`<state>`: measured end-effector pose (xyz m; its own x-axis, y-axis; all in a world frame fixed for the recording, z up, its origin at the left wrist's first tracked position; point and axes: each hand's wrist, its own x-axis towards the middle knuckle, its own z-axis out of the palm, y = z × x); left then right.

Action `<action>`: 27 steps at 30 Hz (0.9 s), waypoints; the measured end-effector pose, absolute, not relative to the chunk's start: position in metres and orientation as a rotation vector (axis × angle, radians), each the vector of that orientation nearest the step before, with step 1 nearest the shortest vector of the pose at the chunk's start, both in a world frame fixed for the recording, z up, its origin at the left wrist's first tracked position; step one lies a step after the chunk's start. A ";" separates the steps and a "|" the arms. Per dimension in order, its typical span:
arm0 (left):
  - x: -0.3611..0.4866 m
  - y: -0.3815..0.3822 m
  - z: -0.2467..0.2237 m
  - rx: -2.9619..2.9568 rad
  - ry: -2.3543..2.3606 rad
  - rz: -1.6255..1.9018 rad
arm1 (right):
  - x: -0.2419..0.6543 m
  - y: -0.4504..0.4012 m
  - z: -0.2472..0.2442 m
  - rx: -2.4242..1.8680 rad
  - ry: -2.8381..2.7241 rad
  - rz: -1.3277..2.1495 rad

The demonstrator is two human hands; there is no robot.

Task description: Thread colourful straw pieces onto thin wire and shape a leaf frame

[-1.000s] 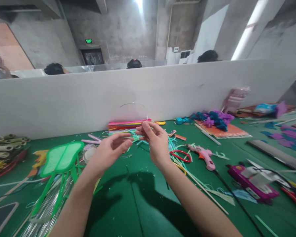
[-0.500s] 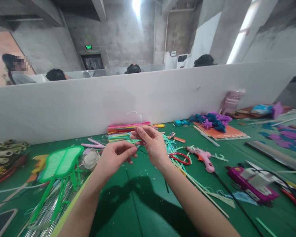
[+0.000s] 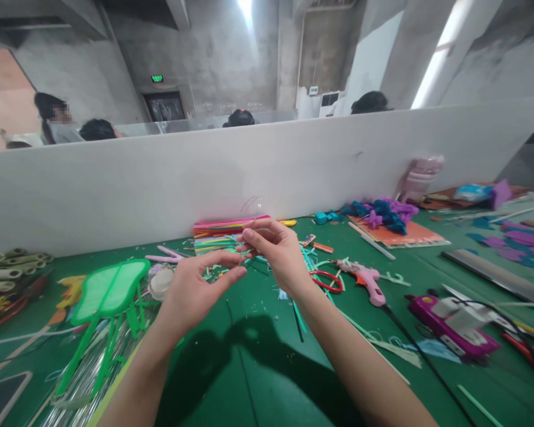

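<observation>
My left hand (image 3: 207, 281) is raised above the green table (image 3: 267, 379), its thumb and index finger closed together on something too small to make out. Close to its right, my right hand (image 3: 278, 252) is also closed in a pinch, and what lies between its fingertips is thin and unclear. A fine, curved, clear strand shows just above the fingers. Behind both hands lies a stack of coloured strips (image 3: 213, 244), partly hidden by them. Green strips and red-handled scissors (image 3: 327, 281) rest beside my right wrist.
A green folding stool-like piece (image 3: 111, 287) and a white cup (image 3: 161, 281) stand left. Right are a pink glue gun (image 3: 367, 281), its cord, a purple power strip (image 3: 451, 329) and purple and blue pieces (image 3: 382, 214). A white partition (image 3: 160, 184) runs behind; people's heads show beyond it.
My left hand has its thumb and index finger slightly nearer my right hand, which has turned a little. The view has shifted slightly, and a person beyond the partition has moved right.
</observation>
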<state>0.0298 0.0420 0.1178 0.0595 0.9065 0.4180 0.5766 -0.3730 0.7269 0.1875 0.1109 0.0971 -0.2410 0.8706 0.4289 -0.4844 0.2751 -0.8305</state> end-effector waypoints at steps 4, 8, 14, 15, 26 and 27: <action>0.029 0.044 0.115 1.974 1.414 1.259 | 0.187 0.111 0.098 -0.401 -1.238 1.366; 0.026 0.046 0.114 1.991 1.373 1.272 | 0.186 0.111 0.098 -0.375 -1.211 1.354; 0.022 0.045 0.117 2.106 1.309 1.294 | 0.189 0.111 0.099 -0.352 -1.185 1.355; 0.022 0.045 0.116 2.123 1.285 1.308 | 0.189 0.111 0.099 -0.342 -1.188 1.375; 0.022 0.048 0.113 2.129 1.021 1.259 | 0.194 0.111 0.103 -0.266 -1.123 1.478; 0.022 0.049 0.113 2.129 1.013 1.262 | 0.194 0.111 0.103 -0.260 -1.127 1.503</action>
